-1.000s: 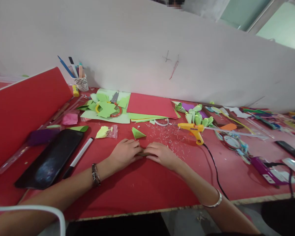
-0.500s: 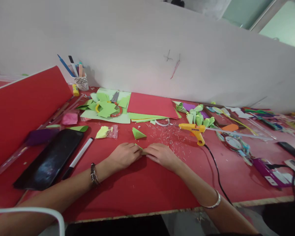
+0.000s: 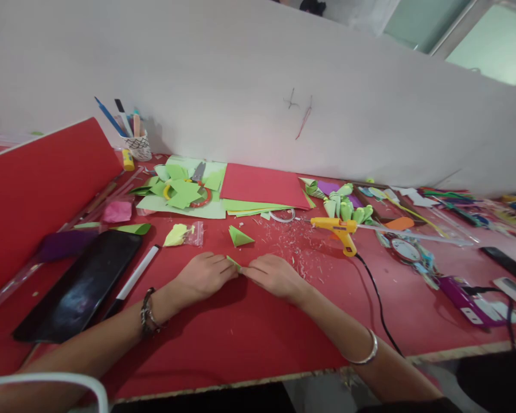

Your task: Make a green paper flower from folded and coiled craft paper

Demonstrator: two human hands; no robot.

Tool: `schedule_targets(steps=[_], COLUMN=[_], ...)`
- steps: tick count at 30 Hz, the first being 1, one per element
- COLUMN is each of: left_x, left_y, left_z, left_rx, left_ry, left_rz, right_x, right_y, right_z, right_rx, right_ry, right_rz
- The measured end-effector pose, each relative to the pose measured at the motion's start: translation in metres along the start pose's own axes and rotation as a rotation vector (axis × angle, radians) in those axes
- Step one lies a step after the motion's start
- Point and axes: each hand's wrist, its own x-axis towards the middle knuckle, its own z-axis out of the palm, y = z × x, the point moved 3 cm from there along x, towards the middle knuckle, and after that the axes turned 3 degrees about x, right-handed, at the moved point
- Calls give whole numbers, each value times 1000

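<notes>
My left hand [image 3: 208,275] and my right hand [image 3: 275,277] meet over the red tabletop, fingertips nearly touching. Between them is a small piece of green paper [image 3: 234,263], mostly hidden by the fingers; both hands are closed on it. Just beyond lies a folded green paper piece [image 3: 241,236] with a pointed end. A small plastic bag [image 3: 195,234] with something pale yellow [image 3: 176,235] sits up and left of my left hand. To the right of my right hand, a yellow glue gun [image 3: 337,230] rests on the table.
Scissors [image 3: 200,171] lie among green paper cutouts [image 3: 184,194], beside red paper [image 3: 264,186]. On the left are a dark phone-like slab [image 3: 81,287], a marker [image 3: 138,272] and a pen cup [image 3: 138,147]. Rolled green paper pieces [image 3: 339,203] and a purple power strip [image 3: 466,301] are right.
Both hands have shifted slightly left with the green paper between them, and less of the paper shows at the right fingertips. The whole view has also moved a little.
</notes>
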Motion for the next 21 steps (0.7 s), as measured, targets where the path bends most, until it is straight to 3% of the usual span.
schedule_targets(steps=[7, 15, 21], left_x=[-5, -3, 0], left_y=[-7, -3, 3], left_z=[2, 1, -4], left_rx=[-118, 1, -16], left_ry=[-23, 23, 53], left_rz=[-77, -29, -76], right_x=[9, 6, 5], right_y=[-4, -6, -4], right_z=[-2, 3, 5], right_rx=[-66, -46, 4], right_ry=[-2, -10, -16], right_rz=[-37, -1, 24])
